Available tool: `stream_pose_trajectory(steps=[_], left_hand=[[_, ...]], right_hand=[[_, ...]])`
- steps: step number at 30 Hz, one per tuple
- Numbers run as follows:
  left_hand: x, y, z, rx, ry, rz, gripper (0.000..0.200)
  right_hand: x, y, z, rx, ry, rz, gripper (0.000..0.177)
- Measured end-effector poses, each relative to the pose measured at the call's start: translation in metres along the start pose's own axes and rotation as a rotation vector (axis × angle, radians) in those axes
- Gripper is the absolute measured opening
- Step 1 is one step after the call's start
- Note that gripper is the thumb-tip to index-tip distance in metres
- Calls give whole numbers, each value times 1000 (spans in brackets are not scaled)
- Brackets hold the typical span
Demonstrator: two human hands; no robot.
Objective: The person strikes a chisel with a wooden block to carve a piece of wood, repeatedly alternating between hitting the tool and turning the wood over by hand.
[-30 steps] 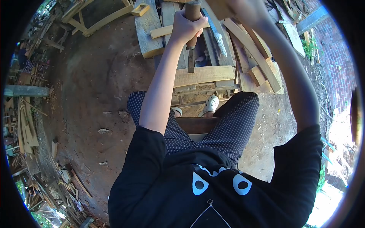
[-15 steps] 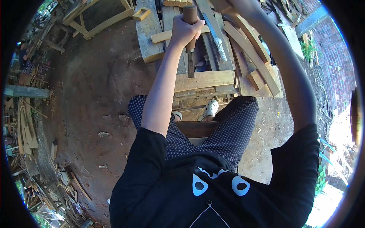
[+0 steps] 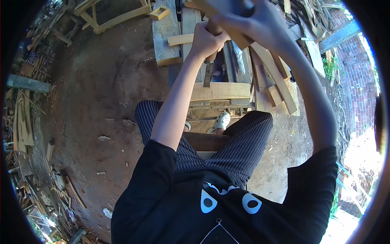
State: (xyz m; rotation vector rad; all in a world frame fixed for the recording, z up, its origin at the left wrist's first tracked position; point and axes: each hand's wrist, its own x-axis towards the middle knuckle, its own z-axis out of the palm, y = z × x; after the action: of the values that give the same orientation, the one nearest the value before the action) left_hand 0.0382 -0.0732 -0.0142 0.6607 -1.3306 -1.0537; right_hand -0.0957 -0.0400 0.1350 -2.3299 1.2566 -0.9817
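My left hand (image 3: 206, 42) is wrapped round the wooden handle of a chisel (image 3: 207, 76), which stands roughly upright. Its blade tip meets the top edge of a curved piece of wood (image 3: 226, 91) lying across the front of the work stand. My right hand (image 3: 262, 25) grips a brown wooden mallet (image 3: 235, 29), smeared by motion. The mallet overlaps the top of the chisel handle in this view. Partly behind it lies a tool with a white wrapped handle (image 3: 239, 57).
Curved wooden pieces (image 3: 271, 73) lie to the right on the stand, and a thick plank (image 3: 166, 40) to the left. A small wooden frame (image 3: 159, 13) sits on that plank. My legs straddle a bench (image 3: 209, 141) close in front. Scrap wood is heaped along both sides.
The mallet in my right hand has come down and left, over the chisel handle. My left hand still holds the chisel against the curved wood. The view has shifted slightly.
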Motion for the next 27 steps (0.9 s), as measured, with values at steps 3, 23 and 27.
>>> stream_pose_trajectory(steps=[3,23,27], left_hand=[[-10,3,2,-25,-16,-11,12],[-67,39,-29,-186,846,42,12],[-109,51,-41,-289,1012,5,12]], right_hand=[[-24,-36,-25,329,-170,28,99],[-246,78,49,792,122,629,90],[-305,88,102,1056,199,791,72]])
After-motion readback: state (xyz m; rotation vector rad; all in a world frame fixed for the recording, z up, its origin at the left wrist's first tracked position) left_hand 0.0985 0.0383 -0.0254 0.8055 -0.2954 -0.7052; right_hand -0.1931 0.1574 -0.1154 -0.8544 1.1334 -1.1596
